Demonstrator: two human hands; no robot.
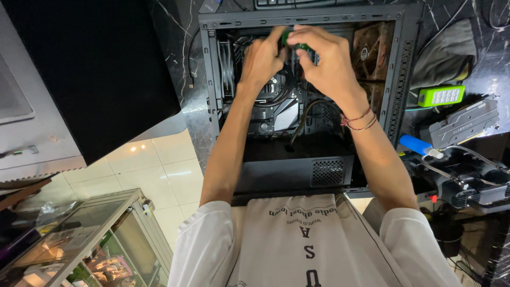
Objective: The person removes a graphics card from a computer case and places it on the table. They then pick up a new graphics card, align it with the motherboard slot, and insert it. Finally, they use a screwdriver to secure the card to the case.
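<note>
Fingers of the right hand point(326, 61) are curled tight around a small, glossy green-handled tool point(291, 41), held deep inside the open black metal computer case point(303, 101). The left hand point(263, 58) has its fingers bent together against the same tool. Below lie black rubbery tubes and a matte motherboard. The case rests on a dark, white-veined marble table point(175, 48).
</note>
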